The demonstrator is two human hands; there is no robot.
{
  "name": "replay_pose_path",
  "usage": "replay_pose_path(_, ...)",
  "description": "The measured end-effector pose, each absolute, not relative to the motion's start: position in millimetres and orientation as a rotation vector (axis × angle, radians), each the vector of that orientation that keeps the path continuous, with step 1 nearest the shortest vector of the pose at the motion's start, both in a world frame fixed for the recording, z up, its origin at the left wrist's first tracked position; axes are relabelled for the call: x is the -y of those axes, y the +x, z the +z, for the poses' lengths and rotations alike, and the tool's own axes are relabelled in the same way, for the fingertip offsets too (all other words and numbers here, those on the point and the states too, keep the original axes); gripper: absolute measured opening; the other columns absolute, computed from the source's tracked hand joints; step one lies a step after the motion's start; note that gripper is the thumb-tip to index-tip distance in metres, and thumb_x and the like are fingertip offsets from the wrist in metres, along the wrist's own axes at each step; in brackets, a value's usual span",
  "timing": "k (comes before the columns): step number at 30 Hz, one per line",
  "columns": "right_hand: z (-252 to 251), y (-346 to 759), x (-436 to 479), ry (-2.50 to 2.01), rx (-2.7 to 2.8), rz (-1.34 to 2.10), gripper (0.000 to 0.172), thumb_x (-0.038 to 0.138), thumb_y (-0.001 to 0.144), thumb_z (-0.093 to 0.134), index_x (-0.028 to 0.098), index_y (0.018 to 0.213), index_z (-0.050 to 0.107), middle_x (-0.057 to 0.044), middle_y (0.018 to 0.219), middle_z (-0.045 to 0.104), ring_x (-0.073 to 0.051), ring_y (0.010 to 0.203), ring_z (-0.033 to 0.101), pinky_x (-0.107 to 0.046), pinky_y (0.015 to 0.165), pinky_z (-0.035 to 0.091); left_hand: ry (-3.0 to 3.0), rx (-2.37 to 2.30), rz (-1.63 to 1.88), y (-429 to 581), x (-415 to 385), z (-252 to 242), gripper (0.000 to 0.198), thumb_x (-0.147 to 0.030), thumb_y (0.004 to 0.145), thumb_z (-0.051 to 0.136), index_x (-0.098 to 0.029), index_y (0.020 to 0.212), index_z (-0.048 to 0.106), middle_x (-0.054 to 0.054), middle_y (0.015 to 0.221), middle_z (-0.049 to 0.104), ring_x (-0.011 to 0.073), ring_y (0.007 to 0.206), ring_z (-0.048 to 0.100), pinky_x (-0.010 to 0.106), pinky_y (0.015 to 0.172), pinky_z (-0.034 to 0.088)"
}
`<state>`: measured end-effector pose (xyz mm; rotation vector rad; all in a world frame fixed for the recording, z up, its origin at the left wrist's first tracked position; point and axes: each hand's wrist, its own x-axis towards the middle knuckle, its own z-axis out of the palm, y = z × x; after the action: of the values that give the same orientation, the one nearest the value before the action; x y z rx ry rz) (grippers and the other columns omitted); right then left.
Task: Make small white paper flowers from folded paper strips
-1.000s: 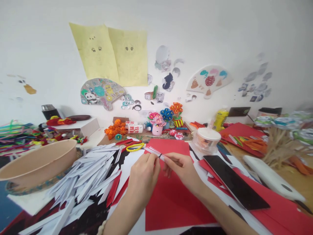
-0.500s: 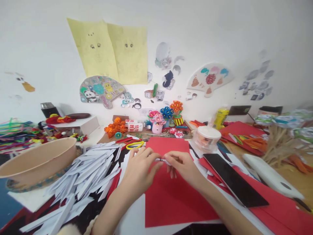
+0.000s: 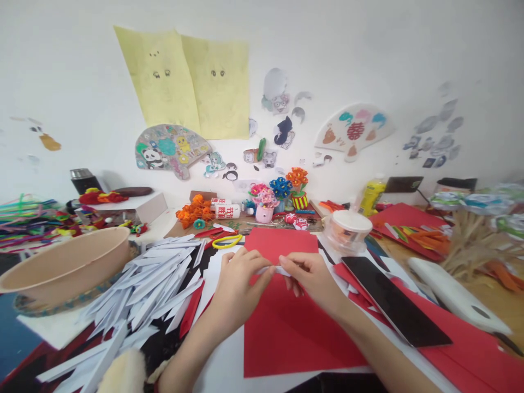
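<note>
White paper piece [image 3: 282,270] is between your two hands, up above the red sheet [image 3: 303,341]; it is small and thin, and your fingers hide most of it. Your left hand [image 3: 241,284] pinches one end with the thumb and a finger; your right hand [image 3: 313,281] pinches the other end the same way; the two hands are near each other, with a bit of white showing in the gap.

To your left lies a big messy pile of folded white strips [image 3: 151,284]; past it sits a beige bowl [image 3: 73,259]; some scissors [image 3: 227,241] with yellow handles lie just beyond your left hand. To your right is a flat black phone [image 3: 395,300], resting on red paper; next to it is a long white thing [image 3: 454,292], lying on the wooden tabletop [image 3: 510,314]; a clear tub [image 3: 347,232] with a white lid stands beyond your right hand.

At the back, near the wall, you have pink flowers [image 3: 264,196], blue flowers [image 3: 280,187] and orange flowers [image 3: 297,179] in little pots; a yellow bottle [image 3: 372,197] leans off to their right; two painted fans and two yellow drawings are up on the wall.
</note>
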<state>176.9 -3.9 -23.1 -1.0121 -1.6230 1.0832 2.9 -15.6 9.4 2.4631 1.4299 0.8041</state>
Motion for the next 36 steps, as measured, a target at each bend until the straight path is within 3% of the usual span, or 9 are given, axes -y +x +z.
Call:
replay_pose_path(3,-23.2,177.8,2.4,-1.022,1.607,1.082,0.048,0.052,0.088,0.05,0.016,0.055,0.053,0.003,0.044,0.05,-0.007,0.036,0.046,-0.019,0.037,0.033,2.426,-1.369,0.774,1.0,13.7,9.0,0.026,-0.026,0.092,0.044,-0.023,0.079,0.066,0.0,0.079,0.065,0.0175,0.08,0.054,0.031,0.074,0.035)
replay_pose_path(8,-20.7,181.3,-1.4,-1.036,1.581,1.236,0.048,0.056,0.084,0.052,0.015,0.059,0.055,0.001,0.047,0.057,-0.009,0.036,0.053,-0.019,0.037,0.038,2.198,-1.188,0.82,-6.3,9.1,10.2,0.019,-0.027,0.089,0.048,-0.022,0.096,0.065,0.0,0.096,0.068,0.0151,0.087,0.059,0.025,0.078,0.041)
replay_pose_path(12,-16.3,184.2,-0.4,-0.957,1.626,1.394,0.039,0.049,0.081,0.059,0.013,0.067,0.062,-0.002,0.055,0.063,-0.011,0.042,0.059,-0.02,0.043,0.044,2.133,-1.209,0.787,-11.7,8.3,13.9,0.02,-0.027,0.088,0.048,-0.019,0.083,0.066,-0.001,0.079,0.068,0.0133,0.073,0.058,0.022,0.068,0.04)
replay_pose_path(19,-16.3,184.8,3.5,-0.936,1.677,1.525,0.029,0.039,0.079,0.064,0.012,0.069,0.064,-0.003,0.056,0.065,-0.012,0.044,0.06,-0.02,0.043,0.045,2.172,-1.167,0.695,-12.7,7.3,14.4,0.024,-0.024,0.087,0.047,-0.017,0.076,0.068,-0.002,0.069,0.065,0.0113,0.065,0.053,0.021,0.062,0.036)
replay_pose_path(36,-28.0,179.1,-0.2,-0.932,1.6,1.475,0.034,0.044,0.075,0.068,0.011,0.067,0.064,-0.003,0.054,0.064,-0.011,0.042,0.057,-0.02,0.042,0.041,2.243,-1.166,0.714,-10.7,1.2,2.0,0.023,-0.02,0.085,0.046,-0.017,0.076,0.067,-0.002,0.063,0.061,0.0099,0.059,0.05,0.019,0.057,0.033)
